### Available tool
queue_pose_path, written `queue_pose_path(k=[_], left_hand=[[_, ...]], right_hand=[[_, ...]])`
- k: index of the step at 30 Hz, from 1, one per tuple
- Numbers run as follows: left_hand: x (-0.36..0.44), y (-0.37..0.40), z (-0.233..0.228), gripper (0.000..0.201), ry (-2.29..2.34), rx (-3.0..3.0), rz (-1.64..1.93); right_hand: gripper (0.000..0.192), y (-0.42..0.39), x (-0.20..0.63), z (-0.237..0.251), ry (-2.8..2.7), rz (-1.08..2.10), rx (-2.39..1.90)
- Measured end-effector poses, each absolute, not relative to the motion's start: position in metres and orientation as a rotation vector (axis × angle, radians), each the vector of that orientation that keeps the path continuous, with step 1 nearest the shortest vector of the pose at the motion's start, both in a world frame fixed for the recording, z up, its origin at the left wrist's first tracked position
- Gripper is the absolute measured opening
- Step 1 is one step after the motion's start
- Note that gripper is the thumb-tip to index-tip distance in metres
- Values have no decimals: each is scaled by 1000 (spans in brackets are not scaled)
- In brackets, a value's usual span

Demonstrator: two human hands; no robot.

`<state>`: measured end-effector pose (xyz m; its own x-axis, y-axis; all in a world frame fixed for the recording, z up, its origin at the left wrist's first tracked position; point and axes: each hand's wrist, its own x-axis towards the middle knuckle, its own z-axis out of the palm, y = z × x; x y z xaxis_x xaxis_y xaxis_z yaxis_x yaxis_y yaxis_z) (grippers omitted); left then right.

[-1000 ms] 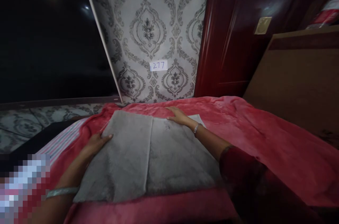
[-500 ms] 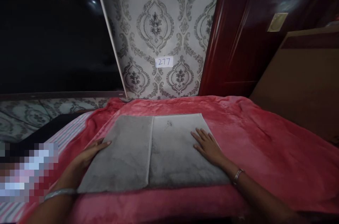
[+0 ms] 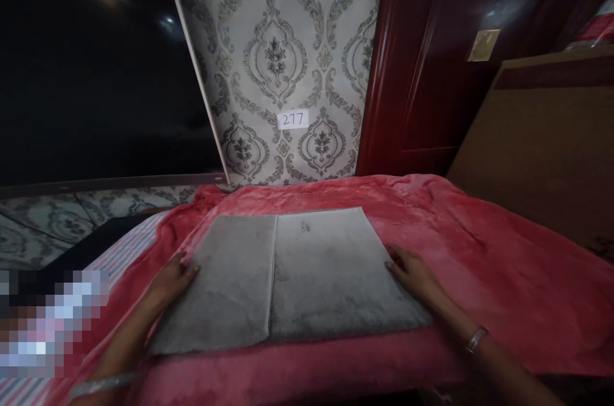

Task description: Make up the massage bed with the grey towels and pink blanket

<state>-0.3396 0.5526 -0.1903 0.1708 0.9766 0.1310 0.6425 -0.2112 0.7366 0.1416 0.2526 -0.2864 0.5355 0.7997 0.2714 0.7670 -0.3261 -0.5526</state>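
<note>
A folded grey towel with a plush surface lies flat on a red blanket. A pale edge runs down it left of the middle, and a small embroidered motif sits near its far side. My left hand is at the towel's left edge, thumb on top, the other fingers curled at the side and partly hidden. At the right edge, my right hand has its thumb over the border and its fingers bent around the side. Both hands appear to hold the edges.
Patterned wallpaper with a paper label reading 277 rises behind the blanket. A large black screen stands at left, above striped fabric. A dark red door and a brown board are at right.
My right hand has slid from lying flat on the towel to its right edge, fingers now bent. My left hand stays at the left edge. The view has shifted slightly.
</note>
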Motion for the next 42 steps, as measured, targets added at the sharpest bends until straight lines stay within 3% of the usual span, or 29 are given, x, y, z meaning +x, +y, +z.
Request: queue_pose_path(k=[4, 11, 15, 21, 26, 32, 39, 42], left_hand=[[-297, 500, -209, 64, 1214, 2549, 622], [-227, 421, -265, 71, 1046, 2845, 180], [-229, 422, -265, 69, 1045, 2877, 142], [-229, 407, -257, 63, 956, 2831, 149], [-233, 398, -255, 62, 665, 2488, 240], [-275, 463, -229, 68, 652, 1256, 689], [-320, 508, -208, 57, 613, 917, 556], [-321, 507, -213, 50, 699, 981, 543]], right_hand=[[62, 234, 138, -281, -1115, 272, -2087], [69, 220, 110, -266, -748, 747, -1697], [56, 207, 96, -257, -595, 951, -1549], [38, 216, 95, -232, -563, 961, -1553], [39, 277, 70, -166, -817, 929, -1378], [37, 394, -40, -113, -996, 1093, -1222], [12, 430, -176, -168, -1160, 1522, -1297], [22, 417, -172, -199, -1253, 1592, -1275]])
